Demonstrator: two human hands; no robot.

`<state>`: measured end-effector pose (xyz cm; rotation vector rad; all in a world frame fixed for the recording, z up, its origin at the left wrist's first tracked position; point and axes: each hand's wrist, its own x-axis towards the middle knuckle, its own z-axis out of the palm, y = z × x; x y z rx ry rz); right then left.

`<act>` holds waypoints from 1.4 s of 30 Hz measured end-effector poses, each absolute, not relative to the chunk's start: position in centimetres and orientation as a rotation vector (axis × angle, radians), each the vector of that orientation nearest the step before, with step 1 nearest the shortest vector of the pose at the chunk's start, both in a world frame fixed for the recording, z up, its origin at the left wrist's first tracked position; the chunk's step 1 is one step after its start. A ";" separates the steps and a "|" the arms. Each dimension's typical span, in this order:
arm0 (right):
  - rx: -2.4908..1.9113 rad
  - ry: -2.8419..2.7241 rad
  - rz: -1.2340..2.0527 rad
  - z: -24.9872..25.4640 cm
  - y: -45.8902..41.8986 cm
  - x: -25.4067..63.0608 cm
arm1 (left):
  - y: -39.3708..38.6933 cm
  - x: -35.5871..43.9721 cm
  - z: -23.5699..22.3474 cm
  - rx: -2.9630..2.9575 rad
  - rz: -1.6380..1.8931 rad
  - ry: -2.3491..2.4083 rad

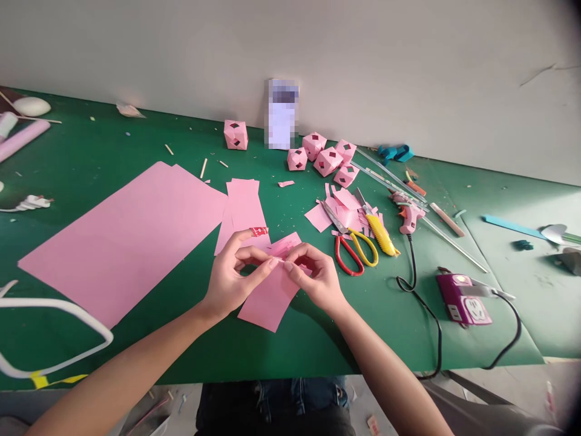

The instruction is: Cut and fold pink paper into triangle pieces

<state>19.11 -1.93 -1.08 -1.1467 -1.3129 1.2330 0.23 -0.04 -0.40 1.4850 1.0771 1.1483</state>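
Observation:
Both hands meet over the front middle of the green table, fingertips pinched together on a small pink paper strip. My left hand is closed on its left end; red patterned tape wraps one finger. My right hand pinches the other end, its remaining fingers curled. Under them lies a pink paper rectangle, with several cut strips just behind. Most of the held strip is hidden by the fingers. To the right rest scissors with one red and one yellow handle, beside a yellow utility knife.
Large pink sheets cover the left; narrower pink pieces lie behind my hands. Folded pink paper balls sit at the back near a phone. A pink glue gun, its cord and a purple power socket are at right.

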 end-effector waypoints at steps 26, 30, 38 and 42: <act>-1.145 -1.360 1.230 -1.3 -1.8 18.7 | 0.3 0.3 -0.3 1.334 1.066 1.051; -1.145 -1.379 1.206 -1.3 -1.8 18.7 | 0.2 0.3 -0.4 1.329 1.073 1.068; -1.170 -1.372 1.154 -1.5 -1.8 18.7 | 0.4 0.5 -0.6 1.361 1.045 1.007; -1.223 -1.394 1.152 -1.7 -1.7 18.7 | 0.9 0.2 -0.6 1.294 1.033 1.064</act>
